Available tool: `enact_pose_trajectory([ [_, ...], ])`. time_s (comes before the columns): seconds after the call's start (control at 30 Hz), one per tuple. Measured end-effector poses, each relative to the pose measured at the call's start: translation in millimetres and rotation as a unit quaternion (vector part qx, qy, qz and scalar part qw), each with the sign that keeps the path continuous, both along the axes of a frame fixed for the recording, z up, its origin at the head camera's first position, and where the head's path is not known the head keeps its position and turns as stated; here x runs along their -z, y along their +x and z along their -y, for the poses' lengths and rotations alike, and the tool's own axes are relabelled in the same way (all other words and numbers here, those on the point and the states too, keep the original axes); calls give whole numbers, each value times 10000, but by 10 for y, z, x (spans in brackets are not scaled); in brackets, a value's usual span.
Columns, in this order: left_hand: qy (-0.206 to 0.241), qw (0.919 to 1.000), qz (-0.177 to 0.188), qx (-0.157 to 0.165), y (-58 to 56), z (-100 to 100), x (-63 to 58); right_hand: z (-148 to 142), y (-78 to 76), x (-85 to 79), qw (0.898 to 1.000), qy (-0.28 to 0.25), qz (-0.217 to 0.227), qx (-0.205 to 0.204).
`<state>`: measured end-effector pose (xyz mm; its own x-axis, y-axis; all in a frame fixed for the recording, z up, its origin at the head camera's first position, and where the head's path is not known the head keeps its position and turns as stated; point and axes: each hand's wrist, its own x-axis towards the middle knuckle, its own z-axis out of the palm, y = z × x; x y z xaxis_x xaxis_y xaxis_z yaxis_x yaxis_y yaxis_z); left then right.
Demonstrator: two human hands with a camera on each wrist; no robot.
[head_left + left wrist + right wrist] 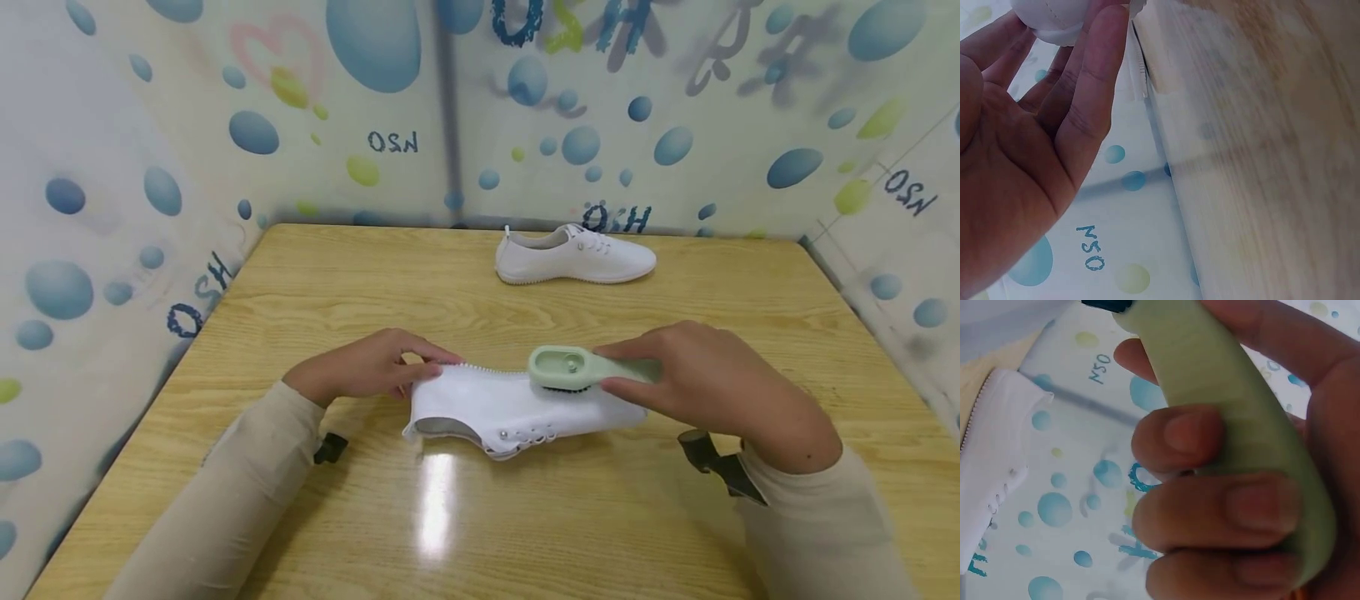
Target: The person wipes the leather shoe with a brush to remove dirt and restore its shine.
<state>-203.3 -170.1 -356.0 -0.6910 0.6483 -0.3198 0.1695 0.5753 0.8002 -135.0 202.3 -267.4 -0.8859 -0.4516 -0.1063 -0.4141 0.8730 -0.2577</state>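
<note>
A white lace-up shoe [480, 404] lies on its side in the middle of the head view, its opening facing the person and its toe to the right. My left hand [367, 364] grips the heel end between thumb and fingers; in the left wrist view the fingers curl up round the white heel [1054, 19]. My right hand [697, 375] holds a pale green brush [562, 367] by its handle. The dark bristles touch the shoe's upper side near the toe half. In the right wrist view several fingers wrap the green handle [1210, 375].
A second white shoe [576, 257] stands upright at the back edge of the wooden table [360, 283]. Behind and beside the table are walls [465, 108] printed with blue and green spots. Dark straps [723, 467] hang at the wrists.
</note>
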Motion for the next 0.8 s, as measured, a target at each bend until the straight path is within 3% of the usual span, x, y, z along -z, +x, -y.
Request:
enact_pose_trajectory([
  [0.13,21,10000,-22,29,-7,2,6,53,-13,56,9998,-143,-118,-121],
  [0.5,-68,9999,-101,2,-18,3,17,511,-69,411,9956,-373,-699,-508],
  [0.63,-39,9999,-126,42,-17,4,15,440,-71,348,9984,-230,-410,-315],
  [0.8,14,9999,-92,71,-6,4,15,186,-43,142,9999,-109,52,-80],
])
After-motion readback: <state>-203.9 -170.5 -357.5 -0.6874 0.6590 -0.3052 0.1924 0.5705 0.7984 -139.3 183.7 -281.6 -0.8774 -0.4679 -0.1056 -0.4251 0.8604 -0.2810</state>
